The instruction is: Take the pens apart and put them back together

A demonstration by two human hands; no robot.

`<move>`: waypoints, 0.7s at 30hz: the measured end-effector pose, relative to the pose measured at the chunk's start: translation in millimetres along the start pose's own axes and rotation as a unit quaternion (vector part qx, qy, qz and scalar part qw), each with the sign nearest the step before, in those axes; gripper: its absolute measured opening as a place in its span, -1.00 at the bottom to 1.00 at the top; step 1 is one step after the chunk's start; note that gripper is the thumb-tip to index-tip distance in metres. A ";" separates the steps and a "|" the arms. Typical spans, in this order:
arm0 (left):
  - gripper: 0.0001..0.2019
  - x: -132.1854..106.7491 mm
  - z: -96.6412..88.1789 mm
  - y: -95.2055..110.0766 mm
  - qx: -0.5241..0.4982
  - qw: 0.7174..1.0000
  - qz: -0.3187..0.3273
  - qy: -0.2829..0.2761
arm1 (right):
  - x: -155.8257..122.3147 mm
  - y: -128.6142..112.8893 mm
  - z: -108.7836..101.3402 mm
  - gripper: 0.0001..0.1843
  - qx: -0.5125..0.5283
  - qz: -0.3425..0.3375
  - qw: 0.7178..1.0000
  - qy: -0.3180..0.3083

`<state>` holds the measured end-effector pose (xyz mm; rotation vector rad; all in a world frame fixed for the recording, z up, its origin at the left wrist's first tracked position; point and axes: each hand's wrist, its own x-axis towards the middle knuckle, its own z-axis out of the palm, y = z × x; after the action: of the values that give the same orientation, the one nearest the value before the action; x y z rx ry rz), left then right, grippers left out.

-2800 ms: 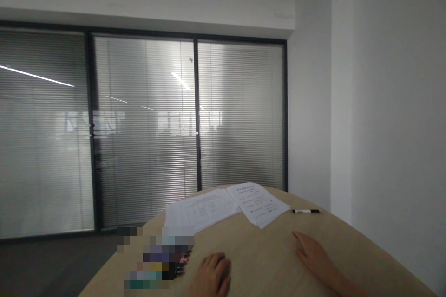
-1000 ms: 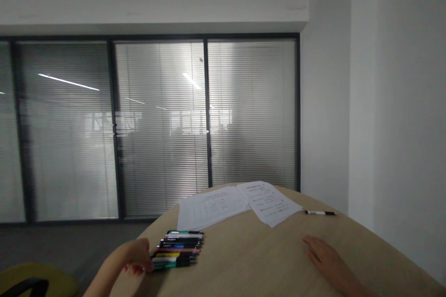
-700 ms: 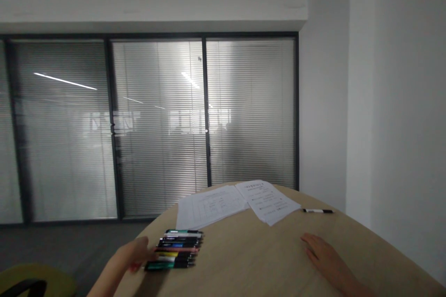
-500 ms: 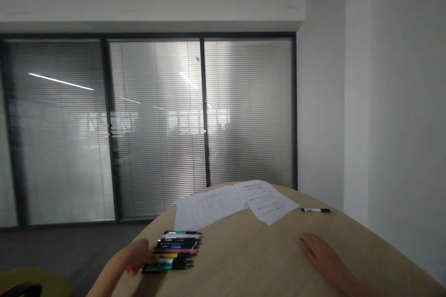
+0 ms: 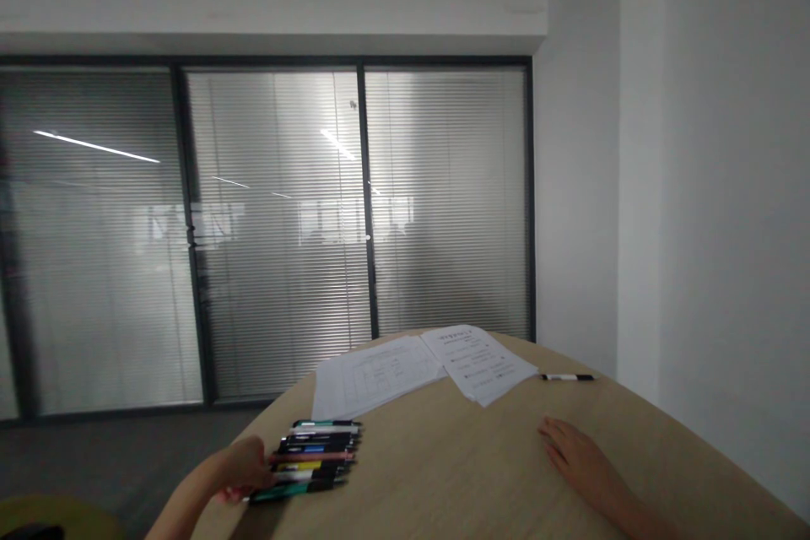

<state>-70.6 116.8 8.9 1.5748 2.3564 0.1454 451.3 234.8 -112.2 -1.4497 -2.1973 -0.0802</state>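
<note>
Several pens lie side by side in a row on the left of the table, among them a pink pen (image 5: 316, 457), a yellow-and-black pen (image 5: 297, 467) and, nearest me, a green-and-black pen (image 5: 294, 490). The nearest one sits slightly slanted. My left hand (image 5: 244, 466) is curled at the left ends of the row, close against the nearer pens. Its fingertips are mostly hidden, so its grip is unclear. My right hand (image 5: 582, 466) rests flat on the tabletop to the right, fingers stretched out, with nothing in it.
Two sets of printed sheets, the left papers (image 5: 376, 375) and the right papers (image 5: 481, 367), lie at the far side of the round-edged table (image 5: 430, 472). A white-and-black pen (image 5: 566, 377) lies right of them. Behind stands a glass partition with blinds (image 5: 284, 228).
The view has turned slightly to the right. My left hand has shifted a little left along the pen ends, and the nearest green pen now slants more. My right hand stays in place.
</note>
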 end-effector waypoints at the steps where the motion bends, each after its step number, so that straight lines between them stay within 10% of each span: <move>1: -0.72 -0.6 -0.4 0.0 0.002 1.000 0.001 -0.005 | -0.2 -0.7 -0.8 -0.54 -0.001 0.001 1.000 -0.001; 13: -0.79 -6.7 -29.6 2.0 -0.095 0.989 0.112 -0.011 | 1.2 -3.4 -4.9 -0.56 -0.018 0.007 1.000 -0.022; 21: -0.70 -25.4 -43.1 53.9 -0.199 0.951 0.235 0.008 | 0.9 -5.2 -7.2 -0.58 -0.006 -0.002 1.000 -0.007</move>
<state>-27.0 118.3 68.1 1.8773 1.7651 0.6909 449.2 231.0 -104.4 -1.4559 -2.2149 -0.0838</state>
